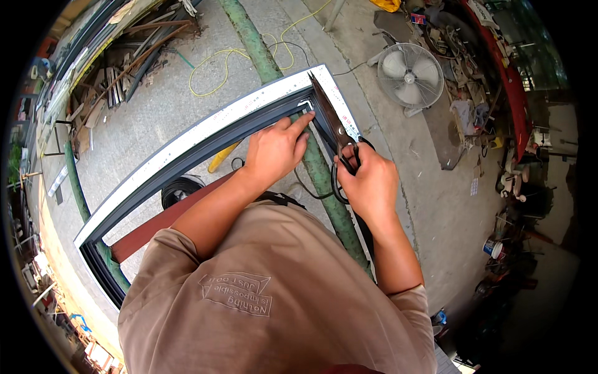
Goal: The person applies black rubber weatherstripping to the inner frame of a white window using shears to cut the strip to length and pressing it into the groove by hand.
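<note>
A dark grey window frame [177, 154] with white protective film on its outer face lies before me, its far right corner near my hands. My left hand [272, 148] reaches to the inside of that corner, forefinger stretched onto the dark inner channel beside a small white piece [304, 104]. Its other fingers are partly bent, with no held thing visible. In my right hand [374, 182] is a pair of scissors [328, 109] with long dark blades and black handles. The blades lie along the frame's right side, tips toward the corner, apparently slightly parted.
Green, worn metal bars [321, 169] run under the frame, and a reddish-brown beam [146, 235] crosses beneath it. A round fan [409, 76] stands at the right near scattered clutter. A yellow cable [215, 70] loops over the concrete floor; metal scraps [140, 59] lie at far left.
</note>
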Action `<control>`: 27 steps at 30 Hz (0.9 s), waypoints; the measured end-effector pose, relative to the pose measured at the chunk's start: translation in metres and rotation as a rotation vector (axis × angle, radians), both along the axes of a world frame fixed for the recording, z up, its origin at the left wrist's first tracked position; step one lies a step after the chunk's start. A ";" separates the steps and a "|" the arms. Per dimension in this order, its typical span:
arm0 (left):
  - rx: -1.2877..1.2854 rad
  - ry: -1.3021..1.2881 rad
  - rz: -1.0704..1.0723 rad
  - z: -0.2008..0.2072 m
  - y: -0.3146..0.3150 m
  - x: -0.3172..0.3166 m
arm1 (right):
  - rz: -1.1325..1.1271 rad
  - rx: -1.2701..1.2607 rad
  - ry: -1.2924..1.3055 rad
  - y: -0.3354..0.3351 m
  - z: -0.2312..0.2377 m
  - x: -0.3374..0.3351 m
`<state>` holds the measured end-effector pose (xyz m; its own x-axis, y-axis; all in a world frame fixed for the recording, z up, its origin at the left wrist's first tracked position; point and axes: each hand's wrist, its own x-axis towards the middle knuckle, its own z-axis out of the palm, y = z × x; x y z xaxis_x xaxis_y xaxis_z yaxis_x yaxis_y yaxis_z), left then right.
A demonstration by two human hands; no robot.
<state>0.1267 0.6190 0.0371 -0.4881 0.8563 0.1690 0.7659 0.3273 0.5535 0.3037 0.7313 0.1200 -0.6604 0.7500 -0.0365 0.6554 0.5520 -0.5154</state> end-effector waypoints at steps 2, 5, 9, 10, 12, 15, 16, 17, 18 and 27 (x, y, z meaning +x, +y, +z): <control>-0.007 0.017 0.004 -0.002 0.000 0.002 | -0.002 0.004 -0.002 0.000 -0.001 0.000; -0.043 0.006 0.035 -0.003 0.002 0.004 | -0.003 0.008 0.013 0.000 -0.002 -0.001; -0.029 0.012 0.033 -0.009 0.000 0.002 | -0.003 0.013 0.014 0.000 -0.002 -0.001; -0.023 0.017 0.029 -0.009 0.000 0.002 | -0.002 0.013 0.018 0.000 -0.002 -0.001; -0.030 0.016 0.040 -0.008 0.000 0.003 | -0.006 0.006 0.021 0.000 -0.002 -0.002; -0.067 0.004 0.045 -0.001 0.001 0.003 | -0.007 -0.004 0.026 -0.001 0.000 -0.001; -0.092 -0.008 0.041 0.000 0.001 0.002 | -0.003 0.001 0.027 -0.001 0.000 -0.001; -0.092 -0.010 0.042 0.001 0.001 0.001 | -0.002 0.000 0.025 -0.001 0.000 0.000; -0.089 -0.018 0.038 0.001 0.002 0.001 | 0.003 -0.002 0.030 0.000 -0.001 0.000; -0.128 -0.079 0.024 0.009 0.003 -0.003 | 0.011 -0.022 0.017 0.001 0.001 0.001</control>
